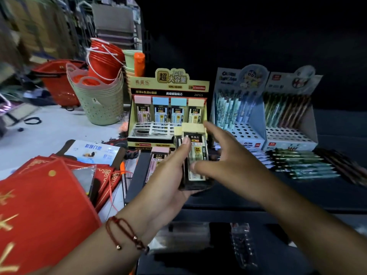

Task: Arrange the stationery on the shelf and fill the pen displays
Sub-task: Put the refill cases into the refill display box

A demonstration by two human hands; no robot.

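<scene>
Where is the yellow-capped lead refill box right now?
In the head view, centre: the left hand holds the yellow-capped box just before the yellow display, with the right hand reaching beside it.

A dark shelf (297, 195) carries a yellow lead-refill display (168, 108) at the left and two pen displays (238, 114) (290, 116) beside it on the right. Loose pens (301, 163) lie in a row before those two.
</scene>
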